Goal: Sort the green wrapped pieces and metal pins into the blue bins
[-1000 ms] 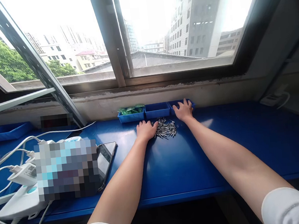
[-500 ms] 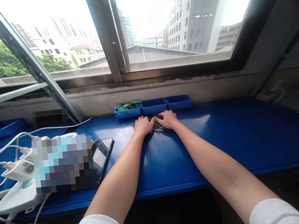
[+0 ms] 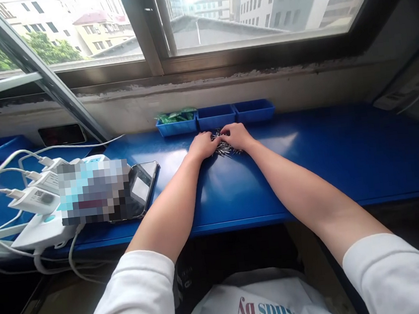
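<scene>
Head camera (sole view), facing forward-down over bench [image 3: 243, 188].

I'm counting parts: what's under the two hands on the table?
Thin metal pieces show between the left hand and right hand; whatever either hand covers cannot be seen.

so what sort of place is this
Likely a small workshop or light assembly station, though the pictures don't settle it: a long, glossy blue workbench, a row of three small rectangular blue bins at its back, and a heap of thin, silver-and-dark, metal-looking pieces.
</scene>
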Demonstrator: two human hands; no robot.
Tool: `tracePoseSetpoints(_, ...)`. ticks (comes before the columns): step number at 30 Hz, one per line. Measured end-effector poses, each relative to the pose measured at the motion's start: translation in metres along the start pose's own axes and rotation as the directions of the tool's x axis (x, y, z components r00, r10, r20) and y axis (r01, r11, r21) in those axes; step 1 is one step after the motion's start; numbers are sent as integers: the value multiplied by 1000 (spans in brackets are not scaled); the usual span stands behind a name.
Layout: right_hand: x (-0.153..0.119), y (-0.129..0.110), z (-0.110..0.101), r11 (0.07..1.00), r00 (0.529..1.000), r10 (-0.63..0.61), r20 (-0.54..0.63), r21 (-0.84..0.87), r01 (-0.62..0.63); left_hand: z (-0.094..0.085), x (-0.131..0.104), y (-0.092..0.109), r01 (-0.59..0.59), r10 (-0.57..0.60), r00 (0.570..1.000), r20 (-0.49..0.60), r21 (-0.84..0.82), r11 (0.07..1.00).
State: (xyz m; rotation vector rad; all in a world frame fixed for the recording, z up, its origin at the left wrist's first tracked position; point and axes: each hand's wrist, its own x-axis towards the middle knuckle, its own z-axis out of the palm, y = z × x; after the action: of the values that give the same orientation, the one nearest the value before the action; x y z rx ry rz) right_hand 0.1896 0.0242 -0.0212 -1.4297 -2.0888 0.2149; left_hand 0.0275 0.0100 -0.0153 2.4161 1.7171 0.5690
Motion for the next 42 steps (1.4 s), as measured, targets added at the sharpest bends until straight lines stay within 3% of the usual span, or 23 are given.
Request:
tracePoseSetpoints(4,0,-1,-2,1000,1000,9,11,-3,-9,-1,-1,2,22,-22,1000,-1,-9,1000)
tracePoseSetpoints(11,-1,-6,-1,961,980,200,22,-201,-191,0,-1,0,-5,5,1000,-22,-1,1000)
tracePoseSetpoints(18,0,-8,-2,984,994,100,44,-155,-92,2,3,-2,-23,23,1000,-7,25,999)
tracePoseSetpoints(33,-4,-11,-3,995,997,66,-30,-71,-68,0,1,-2,9,-9,1000,-8,17,1000)
tracePoseSetpoints(38,-5,-15,-5,999,988,-23,-154,36,29,-1,0,0,-53,49,991,-123,-33,998)
tracePoseSetpoints(42,-7,-20,-9,969,989,-41,-144,234,74,-4,0,3,-159,128,958,-258,-101,982)
